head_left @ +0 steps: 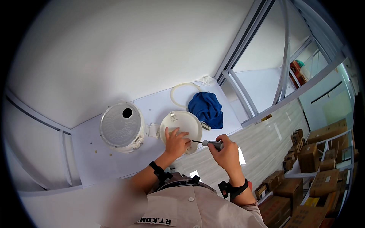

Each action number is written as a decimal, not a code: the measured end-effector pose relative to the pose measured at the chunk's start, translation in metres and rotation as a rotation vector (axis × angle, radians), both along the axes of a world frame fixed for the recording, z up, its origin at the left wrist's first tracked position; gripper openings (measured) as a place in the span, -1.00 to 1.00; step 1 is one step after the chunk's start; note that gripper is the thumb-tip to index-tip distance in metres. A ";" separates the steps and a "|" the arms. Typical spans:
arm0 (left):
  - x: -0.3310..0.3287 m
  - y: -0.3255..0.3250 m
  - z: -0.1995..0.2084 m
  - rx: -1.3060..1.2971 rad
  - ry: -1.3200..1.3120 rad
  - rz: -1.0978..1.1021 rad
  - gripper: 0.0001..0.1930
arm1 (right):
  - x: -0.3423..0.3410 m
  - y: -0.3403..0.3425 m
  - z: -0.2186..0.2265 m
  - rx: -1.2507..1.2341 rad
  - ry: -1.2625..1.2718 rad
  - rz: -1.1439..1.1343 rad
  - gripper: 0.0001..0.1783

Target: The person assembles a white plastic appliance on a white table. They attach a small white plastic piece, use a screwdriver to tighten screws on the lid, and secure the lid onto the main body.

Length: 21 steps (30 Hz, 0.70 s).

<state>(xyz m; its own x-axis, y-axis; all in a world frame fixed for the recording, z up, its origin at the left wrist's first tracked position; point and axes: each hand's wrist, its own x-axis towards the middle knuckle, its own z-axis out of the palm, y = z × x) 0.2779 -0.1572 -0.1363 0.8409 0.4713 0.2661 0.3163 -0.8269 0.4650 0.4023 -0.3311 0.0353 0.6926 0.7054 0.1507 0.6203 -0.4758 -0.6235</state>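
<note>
My left hand [177,143] rests with fingers spread on the near side of a round white shallow part [185,123], like a lid or bowl. In my right hand [226,151] is a screwdriver [215,144] with a grey and dark handle, its thin shaft pointing left. The tip reaches close to my left fingers at the part's right edge; whether it touches a screw is too small to tell. Left of the part stands a white cylindrical appliance body [121,126] with a grey top and a dark round hole. A white hinge-like piece [153,130] lies between the two.
A blue cloth [206,109] lies right of the round part, beside a pale ring [173,95]. Small bits are scattered on the white table [89,163]. A metal frame [243,95] rises at the right. Cardboard boxes [309,157] fill shelves and floor further right.
</note>
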 end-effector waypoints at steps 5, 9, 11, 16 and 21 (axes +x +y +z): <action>0.001 0.009 -0.009 -0.057 0.010 -0.010 -0.84 | 0.001 -0.008 -0.002 0.050 0.001 -0.014 -0.66; -0.002 0.014 -0.006 -0.043 0.059 -0.070 -0.76 | 0.001 -0.014 -0.005 0.055 0.048 -0.012 -0.67; -0.005 0.015 -0.005 -0.035 0.088 -0.108 -0.71 | 0.000 -0.016 -0.007 0.063 0.064 0.002 -0.68; -0.014 0.022 0.008 -0.047 0.159 -0.197 -0.56 | -0.005 -0.017 -0.006 0.071 0.080 0.067 -0.69; -0.019 0.022 0.015 -0.141 0.164 -0.203 -0.59 | -0.009 -0.014 -0.017 0.082 0.068 0.145 -0.67</action>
<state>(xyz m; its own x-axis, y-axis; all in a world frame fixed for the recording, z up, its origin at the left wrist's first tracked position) 0.2593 -0.1355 -0.1212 0.9482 0.3113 0.0629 0.2310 -0.8119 0.5362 0.3934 -0.3448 0.0188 0.5948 0.7861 0.1681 0.6337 -0.3298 -0.6997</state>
